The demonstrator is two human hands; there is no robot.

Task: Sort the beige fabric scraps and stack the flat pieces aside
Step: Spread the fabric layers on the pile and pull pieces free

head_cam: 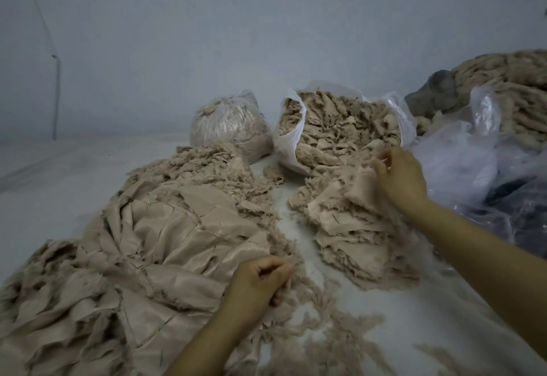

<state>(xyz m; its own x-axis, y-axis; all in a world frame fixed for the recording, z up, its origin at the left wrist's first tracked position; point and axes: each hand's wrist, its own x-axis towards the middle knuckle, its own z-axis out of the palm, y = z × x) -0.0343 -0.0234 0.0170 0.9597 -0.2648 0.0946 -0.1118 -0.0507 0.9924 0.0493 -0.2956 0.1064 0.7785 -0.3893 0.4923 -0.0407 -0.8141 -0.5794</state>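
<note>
Beige fabric scraps (349, 221) lie in 2 heaps on the white surface (53, 186) — your right hand (399, 177) pinches one scrap; your left hand (260, 281), fingers curled, pinches frayed threads beside the flat pieces (165, 239).

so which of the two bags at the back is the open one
The right bag, nearer the right hand: its mouth gapes toward the camera and beige scraps spill out. The left bag is closed, a rounded bundle with scraps showing only through the plastic.
</note>
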